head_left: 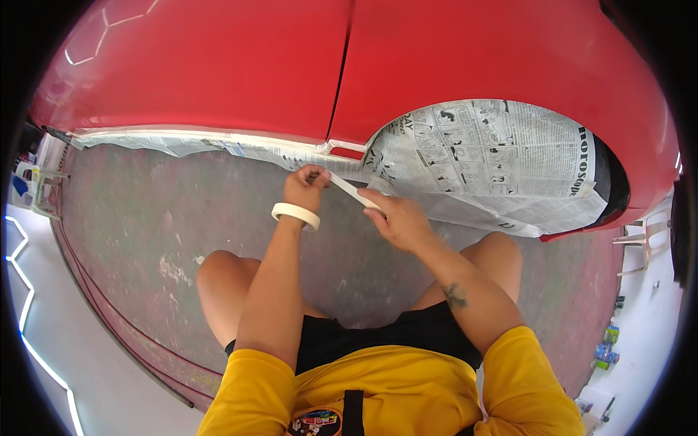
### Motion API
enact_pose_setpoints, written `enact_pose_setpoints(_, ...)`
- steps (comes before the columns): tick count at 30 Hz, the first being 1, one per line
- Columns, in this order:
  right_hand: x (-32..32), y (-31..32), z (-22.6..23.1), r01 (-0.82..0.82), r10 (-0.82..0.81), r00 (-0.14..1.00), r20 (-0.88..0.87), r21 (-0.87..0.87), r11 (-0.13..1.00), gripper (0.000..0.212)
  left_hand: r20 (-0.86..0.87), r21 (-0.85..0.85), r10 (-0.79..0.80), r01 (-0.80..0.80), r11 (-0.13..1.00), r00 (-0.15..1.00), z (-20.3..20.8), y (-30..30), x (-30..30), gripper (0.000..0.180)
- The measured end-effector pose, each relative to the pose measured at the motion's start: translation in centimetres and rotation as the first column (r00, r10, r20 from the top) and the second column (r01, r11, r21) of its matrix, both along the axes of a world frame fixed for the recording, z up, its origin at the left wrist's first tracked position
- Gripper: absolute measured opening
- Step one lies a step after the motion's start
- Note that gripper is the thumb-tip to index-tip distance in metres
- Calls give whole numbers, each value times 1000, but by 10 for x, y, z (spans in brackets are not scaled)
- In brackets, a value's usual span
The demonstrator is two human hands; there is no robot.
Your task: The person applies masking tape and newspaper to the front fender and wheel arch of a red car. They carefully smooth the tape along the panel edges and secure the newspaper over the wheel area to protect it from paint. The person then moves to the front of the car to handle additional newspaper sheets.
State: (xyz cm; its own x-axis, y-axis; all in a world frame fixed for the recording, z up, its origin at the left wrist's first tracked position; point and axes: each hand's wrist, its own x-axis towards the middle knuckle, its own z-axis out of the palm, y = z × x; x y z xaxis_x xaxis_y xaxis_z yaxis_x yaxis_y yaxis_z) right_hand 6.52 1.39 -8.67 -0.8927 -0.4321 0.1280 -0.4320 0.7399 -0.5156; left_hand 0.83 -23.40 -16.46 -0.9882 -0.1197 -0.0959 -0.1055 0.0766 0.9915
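Reaching forward, left hand [305,187] and right hand [402,219] pinch pale tape [345,189].

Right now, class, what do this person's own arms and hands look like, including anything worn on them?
The left hand and right hand are ungloved, the arms coming from short yellow sleeves. A cream masking-tape roll circles the left wrist; a dark tattoo marks the right forearm.

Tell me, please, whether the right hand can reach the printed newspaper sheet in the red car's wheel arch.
Probably yes: nothing visible stands between the right hand and the newspaper sheet, though that hand holds a narrow white tape strip.
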Motion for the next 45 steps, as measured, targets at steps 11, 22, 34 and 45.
enact_pose_setpoints(11, -37, -22, 4, 17, -35, 999, 26, 516, 856, 58, 94, 188, 173, -188, 964, 981, -7, 13, -22, 18)
enact_pose_setpoints(22, -52, -38, -2, 170, -215, 973, 87, 359, 918, 44, -60, 305, 313, -281, 910, 948, -27, 28, -39, 18)
enact_pose_setpoints(34, -57, -35, 14, 173, -227, 967, 117, 351, 920, 40, 4, 268, 461, -445, 854, 887, -17, 39, -34, 17)
enact_pose_setpoints(45, -62, -32, 17, 162, -216, 966, 143, 320, 933, 38, -30, -235, 580, -570, 788, 814, -12, 48, -15, 41)
